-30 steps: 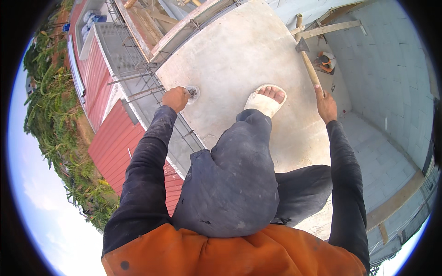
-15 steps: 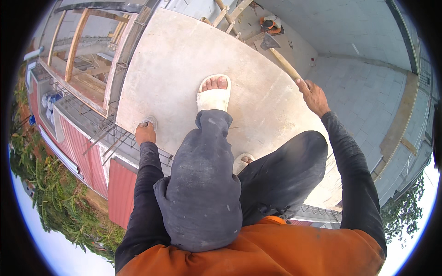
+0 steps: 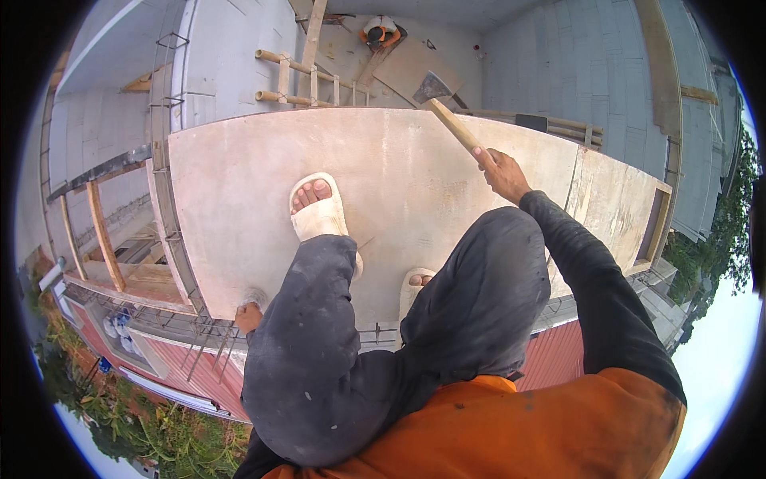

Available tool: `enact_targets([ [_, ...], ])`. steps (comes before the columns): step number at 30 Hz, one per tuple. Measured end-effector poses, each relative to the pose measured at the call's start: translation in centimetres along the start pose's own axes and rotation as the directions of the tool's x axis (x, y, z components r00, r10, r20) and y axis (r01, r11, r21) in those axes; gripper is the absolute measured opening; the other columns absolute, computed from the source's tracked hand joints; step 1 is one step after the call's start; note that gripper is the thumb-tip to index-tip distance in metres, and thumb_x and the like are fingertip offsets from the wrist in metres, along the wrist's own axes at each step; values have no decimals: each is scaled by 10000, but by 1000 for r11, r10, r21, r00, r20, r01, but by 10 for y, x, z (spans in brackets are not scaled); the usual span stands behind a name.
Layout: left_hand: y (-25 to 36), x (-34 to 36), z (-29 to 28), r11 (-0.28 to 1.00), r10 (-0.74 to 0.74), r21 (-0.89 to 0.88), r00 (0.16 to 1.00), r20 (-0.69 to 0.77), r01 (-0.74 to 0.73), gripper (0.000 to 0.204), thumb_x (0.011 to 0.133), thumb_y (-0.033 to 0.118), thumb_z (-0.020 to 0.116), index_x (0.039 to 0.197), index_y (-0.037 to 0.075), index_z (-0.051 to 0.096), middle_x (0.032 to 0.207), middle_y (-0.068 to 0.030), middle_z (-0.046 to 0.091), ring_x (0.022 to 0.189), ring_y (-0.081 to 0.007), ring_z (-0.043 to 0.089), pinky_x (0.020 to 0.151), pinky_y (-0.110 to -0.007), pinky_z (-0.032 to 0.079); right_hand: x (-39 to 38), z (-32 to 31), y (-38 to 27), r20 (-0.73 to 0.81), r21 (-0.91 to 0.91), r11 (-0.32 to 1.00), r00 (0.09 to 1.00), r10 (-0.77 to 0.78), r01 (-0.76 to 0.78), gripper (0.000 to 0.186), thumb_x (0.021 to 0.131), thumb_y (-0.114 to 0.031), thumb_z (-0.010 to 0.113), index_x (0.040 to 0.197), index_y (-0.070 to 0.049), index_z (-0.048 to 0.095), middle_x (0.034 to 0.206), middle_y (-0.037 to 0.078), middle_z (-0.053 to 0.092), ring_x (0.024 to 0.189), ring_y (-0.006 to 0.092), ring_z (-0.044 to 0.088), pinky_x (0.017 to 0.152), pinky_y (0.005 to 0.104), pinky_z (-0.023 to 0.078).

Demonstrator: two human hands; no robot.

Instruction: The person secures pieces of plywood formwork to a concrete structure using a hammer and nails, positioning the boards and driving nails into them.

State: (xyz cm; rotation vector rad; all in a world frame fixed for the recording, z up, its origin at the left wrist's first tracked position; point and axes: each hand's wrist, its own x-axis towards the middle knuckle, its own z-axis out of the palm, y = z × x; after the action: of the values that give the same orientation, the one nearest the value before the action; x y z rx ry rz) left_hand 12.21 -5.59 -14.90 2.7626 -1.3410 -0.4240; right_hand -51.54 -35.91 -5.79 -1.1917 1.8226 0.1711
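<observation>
My right hand (image 3: pixel 504 174) is closed round the pale wooden handle (image 3: pixel 453 124) of a hatchet-like tool. Its dark grey, wedge-shaped head (image 3: pixel 431 88) points away from me, past the far edge of the panel. Low at the left, my left hand (image 3: pixel 249 318) is closed on a small see-through plastic bag or cup (image 3: pixel 254 297); what is in it I cannot make out. My left knee hides part of that forearm. Under my sandalled feet lies a broad pale panel (image 3: pixel 399 207), on which I squat.
Beyond the panel's far edge is a drop to a lower floor, where a person (image 3: pixel 381 33) crouches. A bamboo ladder (image 3: pixel 291 68) leans there. Bare rebar (image 3: pixel 211 331) sticks out at the left near edge, beside a wooden frame (image 3: pixel 104 231). A red corrugated roof (image 3: pixel 179 363) lies below.
The view has turned toward the right, so the panel's far edge now runs across it. The tool in my right hand is lower in tilt; both hands keep hold of their things.
</observation>
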Motion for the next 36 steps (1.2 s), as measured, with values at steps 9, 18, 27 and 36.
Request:
enact_targets([
  [9, 219, 24, 108, 782, 621, 89, 783, -29, -617, 567, 1045, 492, 462, 1424, 90, 588, 1379, -129, 657, 1090, -388, 687, 876, -594, 530, 21, 46, 68, -115, -3, 1000, 993, -8, 7, 848, 1014, -741, 431, 1238, 39, 678, 978, 339, 718, 985, 474, 710, 890, 531, 523],
  [18, -47, -12, -32, 989, -139, 67, 979, 151, 130, 395, 986, 337, 509, 1165, 4, 623, 1120, -203, 675, 953, -410, 676, 824, -550, 523, 21, 56, 50, -183, -34, 998, 982, 50, -57, 838, 1007, -731, 466, 1278, 39, 654, 878, 346, 711, 914, 507, 717, 820, 547, 540],
  [27, -69, -3, -33, 984, -176, 15, 942, 287, 179, 280, 938, 184, 536, 933, -74, 646, 910, -278, 682, 861, -444, 660, 792, -518, 512, 22, 64, 45, -245, -59, 989, 962, 118, -137, 768, 994, -718, 516, 1215, 1, 672, 825, 327, 702, 878, 515, 711, 776, 568, 533],
  [36, 6, 9, -85, 938, -326, 48, 826, 459, 343, 223, 986, 166, 510, 1056, -31, 589, 890, -197, 670, 876, -333, 677, 781, -467, 538, 26, 72, 56, -236, -112, 989, 970, 65, -94, 703, 995, -691, 541, 1163, -17, 650, 736, 286, 676, 778, 509, 688, 702, 569, 514],
])
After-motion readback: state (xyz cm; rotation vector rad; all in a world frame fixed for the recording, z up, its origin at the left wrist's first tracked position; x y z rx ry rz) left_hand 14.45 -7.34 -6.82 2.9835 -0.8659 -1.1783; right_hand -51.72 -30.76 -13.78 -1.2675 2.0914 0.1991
